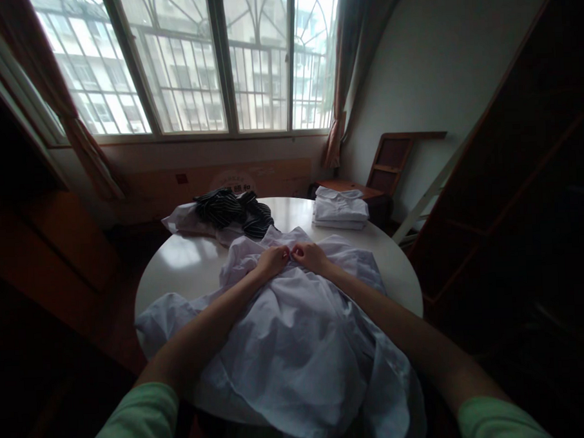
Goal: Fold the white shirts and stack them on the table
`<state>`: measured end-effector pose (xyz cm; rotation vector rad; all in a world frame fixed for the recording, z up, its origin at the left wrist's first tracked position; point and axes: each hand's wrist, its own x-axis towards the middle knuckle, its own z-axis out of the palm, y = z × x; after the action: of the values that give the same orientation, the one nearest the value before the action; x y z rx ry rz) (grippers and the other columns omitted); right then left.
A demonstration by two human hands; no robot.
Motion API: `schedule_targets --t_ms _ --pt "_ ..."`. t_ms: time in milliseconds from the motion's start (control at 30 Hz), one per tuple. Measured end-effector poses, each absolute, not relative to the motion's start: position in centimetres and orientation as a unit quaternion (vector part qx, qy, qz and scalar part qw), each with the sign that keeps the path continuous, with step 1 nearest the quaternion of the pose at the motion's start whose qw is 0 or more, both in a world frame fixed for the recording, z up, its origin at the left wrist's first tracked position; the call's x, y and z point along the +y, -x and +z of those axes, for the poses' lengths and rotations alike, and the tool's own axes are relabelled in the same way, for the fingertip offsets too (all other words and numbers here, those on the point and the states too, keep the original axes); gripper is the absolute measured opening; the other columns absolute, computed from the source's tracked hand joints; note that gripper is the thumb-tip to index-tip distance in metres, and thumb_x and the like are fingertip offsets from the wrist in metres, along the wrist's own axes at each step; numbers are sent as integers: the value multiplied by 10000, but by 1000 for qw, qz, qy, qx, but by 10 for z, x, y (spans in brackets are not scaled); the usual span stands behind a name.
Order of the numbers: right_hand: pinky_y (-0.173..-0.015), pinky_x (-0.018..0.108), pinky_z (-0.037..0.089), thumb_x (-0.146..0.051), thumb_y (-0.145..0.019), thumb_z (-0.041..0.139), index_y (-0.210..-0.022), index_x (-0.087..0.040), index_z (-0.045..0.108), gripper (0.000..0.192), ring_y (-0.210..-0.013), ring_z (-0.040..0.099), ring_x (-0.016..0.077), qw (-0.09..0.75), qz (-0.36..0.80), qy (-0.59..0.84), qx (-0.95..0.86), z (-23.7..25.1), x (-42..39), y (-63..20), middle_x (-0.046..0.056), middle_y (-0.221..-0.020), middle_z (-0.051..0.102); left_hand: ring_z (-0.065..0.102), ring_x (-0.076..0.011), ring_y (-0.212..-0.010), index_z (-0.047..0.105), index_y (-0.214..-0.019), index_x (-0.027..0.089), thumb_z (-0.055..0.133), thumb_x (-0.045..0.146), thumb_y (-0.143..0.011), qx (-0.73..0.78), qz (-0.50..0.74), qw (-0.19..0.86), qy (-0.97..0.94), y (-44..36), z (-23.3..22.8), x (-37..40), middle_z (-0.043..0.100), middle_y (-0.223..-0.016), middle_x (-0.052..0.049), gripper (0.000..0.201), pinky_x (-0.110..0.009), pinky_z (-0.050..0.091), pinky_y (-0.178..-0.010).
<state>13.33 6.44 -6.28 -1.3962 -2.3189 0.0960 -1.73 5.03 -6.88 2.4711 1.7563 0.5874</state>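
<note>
A white shirt [297, 335] lies spread and rumpled over the round table, its lower part hanging over the near edge and one sleeve stretched to the left. Near its collar, at the far end, my left hand [273, 261] pinches the cloth with closed fingers. Just beside it, my right hand [311, 257] is closed on the same shirt, the two sets of fingertips nearly meeting. Whatever small part lies between the fingertips, such as a button, is too small to make out.
The round white table [178, 263] also bears a stack of folded white shirts [340, 208] at the far right and a heap of black striped cloth [233, 208] at the far left. Behind stand a wooden chest [353, 189] and a barred window [183, 69].
</note>
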Motion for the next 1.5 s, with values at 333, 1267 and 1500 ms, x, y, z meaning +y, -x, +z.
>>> schedule_targets --t_ms 333,1267,1500 --pt "-629 215 381 -270 -800 529 -886 -174 666 188 -701 591 134 201 42 505 -838 -62 65 -133 40 -780 674 573 -166 -677 620 -909 180 452 325 -815 562 224 39 -796 16 -71 49 642 -756 -45 242 -238 364 -581" --pt "-635 235 385 -273 -790 527 -861 -164 637 170 -731 588 156 194 53 502 -841 -62 65 -133 52 -800 666 488 -115 -570 622 -762 152 486 287 -756 527 257 85 -806 21 -71 55 595 -653 -6 192 -214 322 -520" --pt "-633 235 386 -268 -796 511 -893 -179 632 179 -757 599 167 167 36 518 -838 -59 61 -131 54 -830 670 487 -118 -575 628 -740 158 489 248 -744 519 249 58 -816 21 -75 56 602 -663 -13 166 -220 331 -540"
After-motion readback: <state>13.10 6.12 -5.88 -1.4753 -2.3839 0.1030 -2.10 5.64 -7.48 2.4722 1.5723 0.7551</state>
